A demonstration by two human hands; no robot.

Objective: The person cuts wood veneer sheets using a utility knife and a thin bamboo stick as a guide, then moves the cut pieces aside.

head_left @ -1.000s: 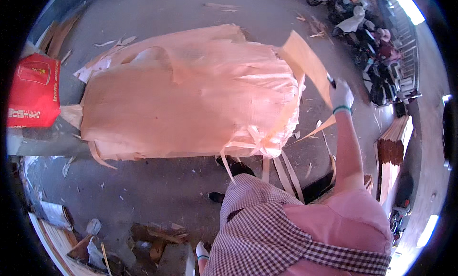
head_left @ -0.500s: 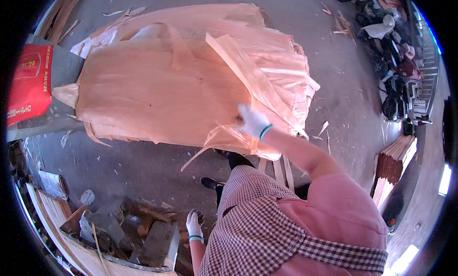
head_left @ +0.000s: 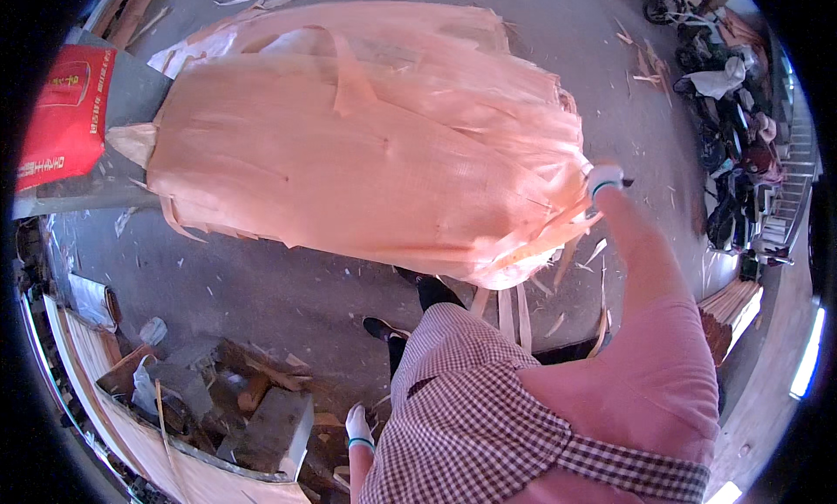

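A broad stack of thin, pale orange wood veneer sheets [head_left: 349, 155] lies in front of me, ragged along its right end. My right hand [head_left: 606, 178], in a white glove with a green cuff, is stretched out at that end. It is smeared by motion, so its fingers and anything in them cannot be made out. Loose veneer strips [head_left: 542, 235] lie at the stack's near right corner, just below and left of this hand. My left hand [head_left: 358, 424], gloved the same way, hangs low by my side with its fingers loosely extended and nothing seen in it.
A red printed bag [head_left: 65, 112] rests on a grey surface at the left. Wood scraps and a grey block [head_left: 275, 434] lie at the lower left. Piled clutter [head_left: 724, 129] lines the right side by a metal rack. Veneer scraps [head_left: 649, 68] litter the floor.
My right hand has swung rightward from the stack's near edge to its right end. The long strip that lay slanted across the top is gone from there. My left hand has dropped slightly.
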